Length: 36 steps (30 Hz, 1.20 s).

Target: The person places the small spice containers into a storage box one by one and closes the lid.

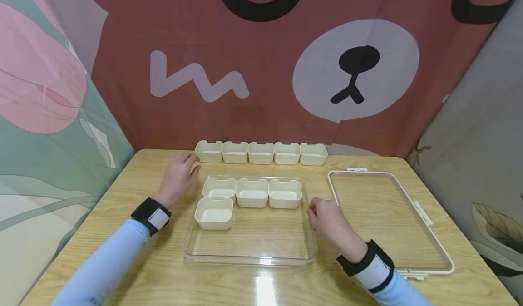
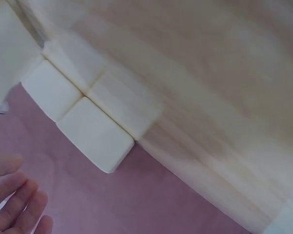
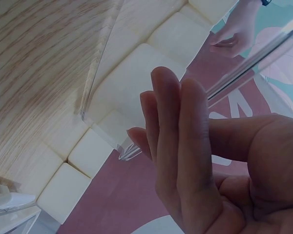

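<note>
A shallow clear plastic tray (image 1: 249,257) lies on the table with several cream plastic bins inside: three along its far side and a cream bin (image 1: 214,215) before the leftmost one. My left hand (image 1: 179,176) hovers beside the left end of a back row of cream bins (image 1: 261,154), its fingers loosely bent and holding nothing. In the left wrist view its fingers (image 2: 19,207) show apart from the bins. My right hand (image 1: 330,217) is at the tray's right rim. Its fingers (image 3: 168,131) are fairly straight and overlap the rim in the right wrist view; the thumb tip is hidden behind them.
A clear lid with a white frame (image 1: 443,249) and white clips lies flat on the wooden table (image 1: 135,269), right of the tray. Behind the back row hangs a brown bear-print cloth (image 1: 265,115). Printed cloths also flank the table on both sides.
</note>
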Tool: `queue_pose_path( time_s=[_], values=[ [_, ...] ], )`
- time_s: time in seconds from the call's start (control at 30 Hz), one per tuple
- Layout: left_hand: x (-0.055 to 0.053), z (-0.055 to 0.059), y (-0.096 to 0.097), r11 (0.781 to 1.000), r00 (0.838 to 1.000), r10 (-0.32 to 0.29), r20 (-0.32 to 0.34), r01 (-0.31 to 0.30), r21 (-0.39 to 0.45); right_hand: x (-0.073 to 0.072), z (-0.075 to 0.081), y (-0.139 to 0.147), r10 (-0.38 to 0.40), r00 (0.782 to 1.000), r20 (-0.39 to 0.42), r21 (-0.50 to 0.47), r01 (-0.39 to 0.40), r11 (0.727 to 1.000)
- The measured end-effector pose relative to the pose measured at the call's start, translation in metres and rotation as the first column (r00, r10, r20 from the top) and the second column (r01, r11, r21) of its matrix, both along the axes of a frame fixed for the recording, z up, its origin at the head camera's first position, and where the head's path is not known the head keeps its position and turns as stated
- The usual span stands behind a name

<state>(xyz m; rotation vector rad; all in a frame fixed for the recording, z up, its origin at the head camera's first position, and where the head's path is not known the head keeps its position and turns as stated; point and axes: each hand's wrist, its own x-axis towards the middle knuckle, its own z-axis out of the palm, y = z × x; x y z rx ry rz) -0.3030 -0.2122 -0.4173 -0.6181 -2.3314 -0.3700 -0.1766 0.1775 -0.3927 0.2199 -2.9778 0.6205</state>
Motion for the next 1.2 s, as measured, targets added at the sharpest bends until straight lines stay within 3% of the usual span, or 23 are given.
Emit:
queue_pose_path(
  time_s=[0.2, 0.43, 0.9, 1.2],
  values=[
    [-0.017, 0.003, 0.006, 0.999, 1.0, -0.005, 0.017, 0.006, -0.049, -0.001, -0.002, 0.002, -0.013, 1.0, 0.012, -0.003, 0.013, 1.0],
    [-0.036, 0.002, 0.011, 0.992, 0.994, 0.06, 0.092, -0.05, -0.115, -0.001, -0.003, 0.003, -0.017, 1.0, 0.008, -0.011, 0.017, 1.0],
    [-0.061, -0.001, 0.008, 0.979, 0.972, 0.155, 0.178, -0.127, -0.158, 0.001, -0.001, 0.0, -0.011, 1.0, 0.002, -0.004, 0.011, 1.0],
    [-0.073, 0.001, 0.004, 0.987, 0.984, 0.099, 0.151, -0.078, -0.137, -0.001, -0.002, 0.0, -0.005, 1.0, -0.019, -0.001, 0.005, 1.0]
  ],
)
